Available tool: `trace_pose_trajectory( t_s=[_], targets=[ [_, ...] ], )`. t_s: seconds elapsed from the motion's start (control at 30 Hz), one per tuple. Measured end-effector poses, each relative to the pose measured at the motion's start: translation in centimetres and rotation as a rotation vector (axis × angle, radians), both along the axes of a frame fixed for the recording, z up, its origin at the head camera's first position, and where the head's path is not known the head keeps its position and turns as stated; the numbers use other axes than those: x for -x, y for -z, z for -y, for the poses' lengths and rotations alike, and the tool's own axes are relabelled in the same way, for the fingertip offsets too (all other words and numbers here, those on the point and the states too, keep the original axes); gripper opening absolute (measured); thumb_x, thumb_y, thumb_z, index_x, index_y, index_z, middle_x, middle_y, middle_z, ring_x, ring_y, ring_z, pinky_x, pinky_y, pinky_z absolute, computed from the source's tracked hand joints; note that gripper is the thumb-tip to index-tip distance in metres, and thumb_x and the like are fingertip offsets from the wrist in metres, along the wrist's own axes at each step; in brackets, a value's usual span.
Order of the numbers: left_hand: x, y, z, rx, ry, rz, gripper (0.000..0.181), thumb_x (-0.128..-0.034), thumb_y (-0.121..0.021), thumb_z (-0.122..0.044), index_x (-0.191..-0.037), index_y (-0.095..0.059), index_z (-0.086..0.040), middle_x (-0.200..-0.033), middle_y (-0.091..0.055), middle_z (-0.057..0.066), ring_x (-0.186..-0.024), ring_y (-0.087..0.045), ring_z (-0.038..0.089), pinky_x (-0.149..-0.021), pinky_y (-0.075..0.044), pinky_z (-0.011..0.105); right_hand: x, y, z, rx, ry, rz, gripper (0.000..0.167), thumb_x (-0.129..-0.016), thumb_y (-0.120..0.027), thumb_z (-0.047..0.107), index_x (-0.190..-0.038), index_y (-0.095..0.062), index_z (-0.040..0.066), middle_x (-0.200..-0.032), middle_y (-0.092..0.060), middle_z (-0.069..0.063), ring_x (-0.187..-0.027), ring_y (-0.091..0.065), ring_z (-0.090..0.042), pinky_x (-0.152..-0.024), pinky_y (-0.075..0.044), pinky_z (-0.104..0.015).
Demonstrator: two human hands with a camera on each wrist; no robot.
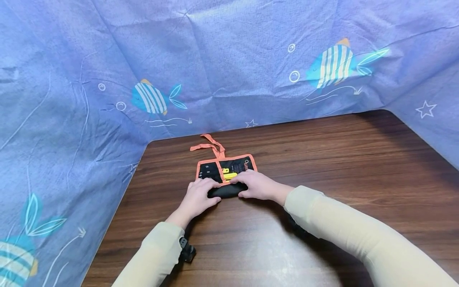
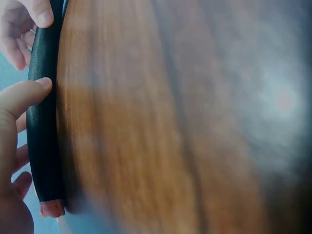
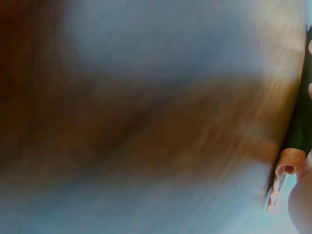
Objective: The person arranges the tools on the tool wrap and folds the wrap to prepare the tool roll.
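A black fabric tool roll [image 1: 208, 170] with orange trim lies partly rolled on the table, its rolled part [image 1: 227, 191] nearest the person. White numbers mark its left flap, and something yellow [image 1: 230, 175] shows in the middle. My left hand [image 1: 195, 198] grips the left end of the rolled part, thumb on the near side and fingers over the top. At the other end, my right hand [image 1: 259, 186] holds it the same way. In the left wrist view, the left thumb [image 2: 36, 92] presses along the black roll [image 2: 44, 126]. The right wrist view catches only the roll's orange-trimmed end [image 3: 291, 158].
Two orange tie straps [image 1: 211, 145] stretch out behind the tool roll. Beneath it is a dark wood-grain table [image 1: 322, 159]. A blue fish-print cloth [image 1: 229, 59] hangs behind and along the sides. A small black device [image 1: 187, 250] sits at the left wrist.
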State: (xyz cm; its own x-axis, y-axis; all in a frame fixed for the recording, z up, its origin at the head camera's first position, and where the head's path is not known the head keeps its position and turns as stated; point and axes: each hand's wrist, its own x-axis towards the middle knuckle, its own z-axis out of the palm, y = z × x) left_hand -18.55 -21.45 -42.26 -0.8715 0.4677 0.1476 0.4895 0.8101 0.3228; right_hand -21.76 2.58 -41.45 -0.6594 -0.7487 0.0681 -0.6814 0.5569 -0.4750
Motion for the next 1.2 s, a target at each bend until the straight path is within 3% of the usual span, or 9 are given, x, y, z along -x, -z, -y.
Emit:
trace_pose_trajectory(
  t_s=[0.27,0.43,0.63,0.9,1.2],
  targets=[
    [0.3,-0.1,-0.2,-0.042,-0.046,0.029,0.024,-0.0797,-0.074,-0.028,-0.102,-0.068,-0.022,-0.104,-0.062,-0.008,-0.100,-0.052,0.017,-0.083,-0.030,0.039,0.1,0.2,-0.1,0.016,-0.002,-0.034,0.035,-0.084,-0.070,0.022,-0.116,-0.064,0.012,-0.117,-0.056,-0.003,-0.111,-0.051,-0.019,-0.097,-0.039,-0.037],
    [0.5,-0.2,-0.4,-0.016,-0.037,0.001,0.025,-0.0799,-0.074,-0.029,-0.103,-0.068,-0.022,-0.104,-0.062,-0.007,-0.099,-0.051,0.018,-0.082,-0.031,0.040,0.2,0.1,-0.2,0.011,0.027,-0.047,0.034,-0.082,-0.072,0.023,-0.113,-0.064,0.010,-0.111,-0.053,-0.003,-0.103,-0.052,-0.017,-0.092,-0.042,-0.033],
    [0.4,0.2,-0.5,0.035,-0.030,0.001,0.033,-0.0785,-0.075,-0.034,-0.108,-0.067,-0.022,-0.106,-0.059,-0.006,-0.101,-0.049,0.019,-0.082,-0.030,0.039,-0.1,0.0,0.0,-0.021,0.000,-0.068,0.037,-0.082,-0.072,0.023,-0.115,-0.063,0.009,-0.110,-0.051,-0.004,-0.101,-0.051,-0.017,-0.091,-0.043,-0.033],
    [0.4,-0.2,-0.7,0.013,-0.023,-0.023,0.029,-0.0774,-0.076,-0.031,-0.103,-0.069,-0.020,-0.099,-0.060,-0.007,-0.095,-0.048,0.017,-0.082,-0.029,0.038,0.1,-0.3,0.1,-0.056,-0.031,-0.139,0.033,-0.082,-0.071,0.024,-0.111,-0.066,0.011,-0.105,-0.055,-0.002,-0.096,-0.053,-0.015,-0.087,-0.044,-0.032],
    [0.3,-1.0,-0.5,-0.065,0.028,-0.004,0.021,-0.0800,-0.075,-0.028,-0.099,-0.069,-0.022,-0.095,-0.061,-0.010,-0.094,-0.050,0.014,-0.083,-0.031,0.039,0.7,-0.5,-0.9,0.017,-0.041,-0.039,0.031,-0.083,-0.067,0.025,-0.111,-0.068,0.013,-0.103,-0.058,0.002,-0.088,-0.053,-0.011,-0.080,-0.045,-0.030]
  ],
)
